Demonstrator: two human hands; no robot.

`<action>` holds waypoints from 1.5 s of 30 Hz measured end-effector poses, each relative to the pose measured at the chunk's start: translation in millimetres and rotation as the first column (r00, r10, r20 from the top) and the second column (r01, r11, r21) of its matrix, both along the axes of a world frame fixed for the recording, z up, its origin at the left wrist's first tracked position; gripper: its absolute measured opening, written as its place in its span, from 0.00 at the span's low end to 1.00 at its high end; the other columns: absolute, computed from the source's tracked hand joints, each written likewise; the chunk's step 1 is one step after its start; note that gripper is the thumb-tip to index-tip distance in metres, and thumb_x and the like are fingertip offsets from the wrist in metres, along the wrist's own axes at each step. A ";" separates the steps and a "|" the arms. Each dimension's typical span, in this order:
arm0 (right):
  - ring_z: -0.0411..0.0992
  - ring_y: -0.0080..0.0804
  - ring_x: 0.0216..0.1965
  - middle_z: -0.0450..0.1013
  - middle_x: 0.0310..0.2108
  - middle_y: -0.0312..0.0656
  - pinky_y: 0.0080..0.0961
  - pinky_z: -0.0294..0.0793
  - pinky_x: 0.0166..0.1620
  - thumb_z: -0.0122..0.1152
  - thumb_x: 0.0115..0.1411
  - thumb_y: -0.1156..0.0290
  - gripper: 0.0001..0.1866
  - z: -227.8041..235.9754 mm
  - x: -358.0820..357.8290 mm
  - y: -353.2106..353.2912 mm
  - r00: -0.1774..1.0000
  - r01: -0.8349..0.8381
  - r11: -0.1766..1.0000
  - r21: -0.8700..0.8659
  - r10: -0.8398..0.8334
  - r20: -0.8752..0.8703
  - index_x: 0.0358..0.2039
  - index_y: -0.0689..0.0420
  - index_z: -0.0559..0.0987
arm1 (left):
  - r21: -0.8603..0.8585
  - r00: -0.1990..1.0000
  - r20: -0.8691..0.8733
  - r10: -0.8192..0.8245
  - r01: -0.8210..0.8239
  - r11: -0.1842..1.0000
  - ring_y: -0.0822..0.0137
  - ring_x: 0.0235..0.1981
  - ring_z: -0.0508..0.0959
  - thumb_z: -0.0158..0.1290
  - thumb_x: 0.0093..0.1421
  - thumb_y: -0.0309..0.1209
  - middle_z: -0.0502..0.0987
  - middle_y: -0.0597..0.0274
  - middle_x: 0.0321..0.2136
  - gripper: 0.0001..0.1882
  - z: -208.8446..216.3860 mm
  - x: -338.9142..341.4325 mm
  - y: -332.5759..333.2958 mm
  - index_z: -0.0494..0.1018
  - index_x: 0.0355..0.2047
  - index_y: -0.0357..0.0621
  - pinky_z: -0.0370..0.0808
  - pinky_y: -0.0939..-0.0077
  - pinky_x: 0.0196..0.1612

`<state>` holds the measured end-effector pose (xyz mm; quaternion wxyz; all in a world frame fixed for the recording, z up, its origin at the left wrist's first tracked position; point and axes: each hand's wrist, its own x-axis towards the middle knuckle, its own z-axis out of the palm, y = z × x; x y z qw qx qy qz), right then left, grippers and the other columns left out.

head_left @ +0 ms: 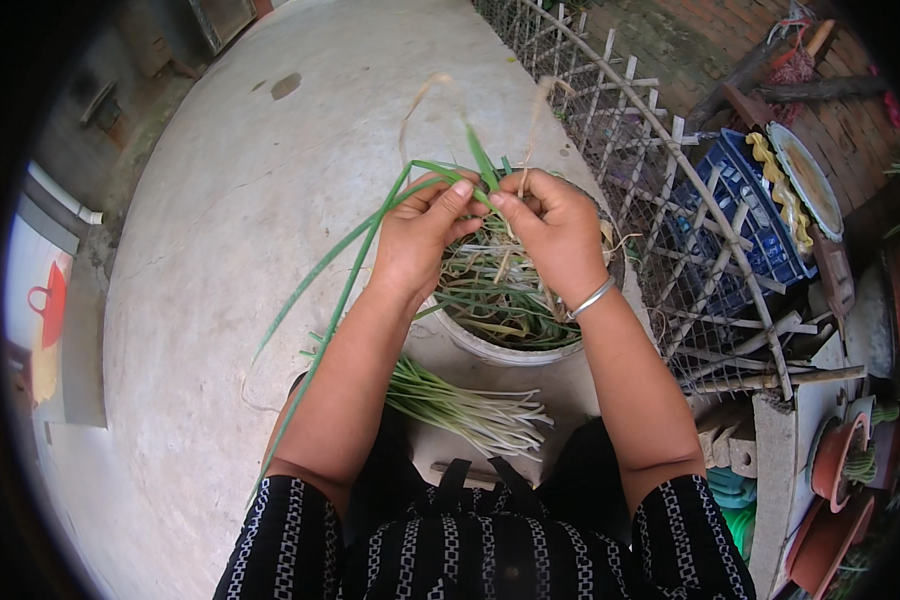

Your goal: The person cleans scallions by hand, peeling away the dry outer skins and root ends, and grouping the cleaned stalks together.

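Both my hands meet over a round white bucket (510,354) full of scallion trimmings and dry leaves (500,300). My left hand (422,225) pinches a green scallion (368,222), whose long leaves hang down to the left across my forearm. Thumb and fingers of my right hand (553,228) are closed on the same scallion, close beside the left fingertips. Some dry, pale leaf strands hang at the right fingers. Below the bucket, near my lap, lies a bunch of cleaned scallions (470,402) with white ends pointing right.
A lattice fence of sticks and wire (660,190) runs along the right. Behind it stands a blue crate (735,215) beside a white oval tray (808,180). Terracotta pots (838,455) line the lower right. Concrete floor (260,170) stretches left and ahead.
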<state>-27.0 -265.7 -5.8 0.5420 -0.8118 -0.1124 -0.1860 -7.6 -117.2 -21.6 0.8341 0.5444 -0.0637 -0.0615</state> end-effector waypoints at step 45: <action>0.68 0.43 0.45 0.69 0.37 0.46 0.39 0.66 0.51 0.44 0.62 0.69 0.07 4.9 3.4 -43.7 0.866 -0.256 0.366 0.895 0.498 0.044 0.36 0.58 0.66 | -0.143 0.969 -0.193 0.155 -0.184 0.972 0.62 0.46 0.70 0.50 0.57 0.33 0.68 0.53 0.46 0.21 -11.7 27.0 57.1 0.59 0.50 0.41 0.70 0.68 0.47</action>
